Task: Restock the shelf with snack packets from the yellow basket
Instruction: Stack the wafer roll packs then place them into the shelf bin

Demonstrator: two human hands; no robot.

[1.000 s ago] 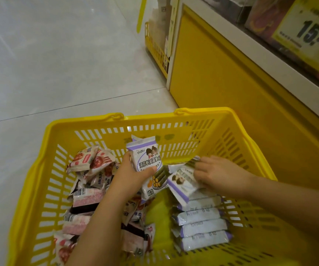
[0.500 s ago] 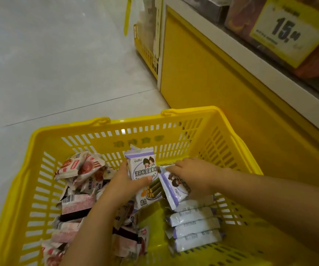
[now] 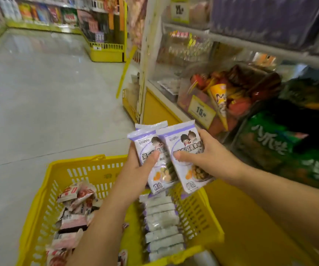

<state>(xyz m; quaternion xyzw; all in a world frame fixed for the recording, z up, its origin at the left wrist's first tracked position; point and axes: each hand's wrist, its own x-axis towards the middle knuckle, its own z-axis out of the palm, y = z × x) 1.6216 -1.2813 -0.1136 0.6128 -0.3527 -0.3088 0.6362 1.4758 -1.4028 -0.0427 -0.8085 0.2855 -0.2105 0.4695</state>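
Observation:
The yellow basket [image 3: 82, 169] stands on the floor below my arms. In it lie red-and-white snack packets [image 3: 76, 200] on the left and a row of white-and-purple packets [image 3: 162, 223] on the right. My left hand [image 3: 135, 169] grips one or two white-and-purple packets [image 3: 147, 143], thumb across the front. My right hand [image 3: 202, 154] grips another white-and-purple packet [image 3: 181, 139] beside them. The packets are held upright above the basket's far rim, in front of the shelf [image 3: 250, 47] on the right.
The shelf holds clear bins of orange and red snacks [image 3: 231, 87], green packets [image 3: 281, 146], purple boxes [image 3: 266, 16] above, and a yellow price tag [image 3: 201, 110]. A yellow base panel [image 3: 154, 110] runs under it. Grey floor [image 3: 49, 93] stretches left toward far shelves [image 3: 58, 14].
Both hands have lifted their white-and-purple packets out of the basket and up toward the shelf. The view has tilted up, so the shelf and aisle now show.

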